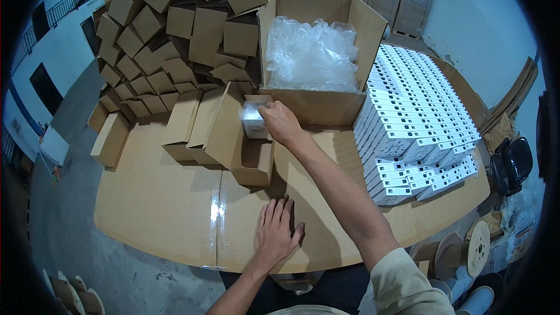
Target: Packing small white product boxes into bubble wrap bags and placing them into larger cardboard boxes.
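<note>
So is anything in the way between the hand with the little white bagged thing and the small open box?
Nothing visible. The right hand holds the white bagged item right above the small open box, whose top is open.

My right hand [281,122] sets a plastic-wrapped white pack [254,121] into a small open brown carton [252,160], beside a big carton [318,52] of clear bags, stacked white boxes [417,122] at right, folded cartons [169,35] piled behind.
</note>
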Demonstrator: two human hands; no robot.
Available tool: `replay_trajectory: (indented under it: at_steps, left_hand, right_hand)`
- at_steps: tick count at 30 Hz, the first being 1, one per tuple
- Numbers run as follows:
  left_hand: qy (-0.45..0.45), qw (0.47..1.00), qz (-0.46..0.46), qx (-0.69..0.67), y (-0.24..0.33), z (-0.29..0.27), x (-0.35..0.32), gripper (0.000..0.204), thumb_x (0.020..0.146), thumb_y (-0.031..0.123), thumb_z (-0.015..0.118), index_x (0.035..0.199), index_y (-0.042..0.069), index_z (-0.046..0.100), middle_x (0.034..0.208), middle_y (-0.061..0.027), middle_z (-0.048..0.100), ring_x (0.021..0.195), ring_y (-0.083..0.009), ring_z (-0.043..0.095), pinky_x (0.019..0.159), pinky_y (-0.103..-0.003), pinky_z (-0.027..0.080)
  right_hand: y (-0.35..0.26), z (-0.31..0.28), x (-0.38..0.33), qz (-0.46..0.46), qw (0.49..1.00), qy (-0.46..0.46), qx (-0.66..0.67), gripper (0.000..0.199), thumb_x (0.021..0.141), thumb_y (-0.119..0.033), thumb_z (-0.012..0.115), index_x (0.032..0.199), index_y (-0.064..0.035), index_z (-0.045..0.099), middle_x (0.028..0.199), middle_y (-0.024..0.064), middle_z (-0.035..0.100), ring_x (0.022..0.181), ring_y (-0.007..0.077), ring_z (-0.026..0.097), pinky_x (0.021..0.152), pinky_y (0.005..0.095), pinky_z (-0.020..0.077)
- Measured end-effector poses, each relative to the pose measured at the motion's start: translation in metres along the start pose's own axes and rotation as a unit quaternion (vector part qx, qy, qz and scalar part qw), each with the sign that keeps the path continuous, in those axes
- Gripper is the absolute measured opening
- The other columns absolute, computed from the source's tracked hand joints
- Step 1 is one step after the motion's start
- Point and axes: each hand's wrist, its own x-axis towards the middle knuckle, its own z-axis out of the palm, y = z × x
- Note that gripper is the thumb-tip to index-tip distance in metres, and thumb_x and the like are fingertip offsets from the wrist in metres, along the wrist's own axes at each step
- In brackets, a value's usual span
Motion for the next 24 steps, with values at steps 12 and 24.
replay_trajectory:
  at_steps: [12, 24]
  left_hand:
    - [-0.012, 1.000, 0.002, 0.006, 0.000, 0.005, -0.001, 0.061, 0.091, 0.027, 0.065, 0.140, -0.004, 0.047, 0.147, -0.0228, 0.046, 0.137, -0.0424, 0.039, 0.120, -0.050, 0.024]
    - [-0.003, 0.998, 0.055, 0.006, 0.014, 0.025, 0.052, 0.049, 0.094, 0.009, 0.056, 0.140, -0.003, 0.046, 0.149, -0.0215, 0.043, 0.139, -0.0412, 0.038, 0.118, -0.048, 0.029]
  right_hand:
    - [-0.035, -0.059, -0.062, 0.069, 0.996, 0.016, 0.057, 0.053, 0.092, -0.027, 0.066, 0.136, -0.0021, 0.050, 0.143, 0.0210, 0.046, 0.126, 0.0390, 0.048, 0.105, 0.0496, 0.0426]
    - [-0.008, -0.203, -0.276, 0.117, 0.979, 0.166, 0.024, 0.044, 0.084, -0.007, 0.071, 0.125, -0.0030, 0.057, 0.122, 0.0189, 0.056, 0.113, 0.0382, 0.056, 0.096, 0.0445, 0.0482]
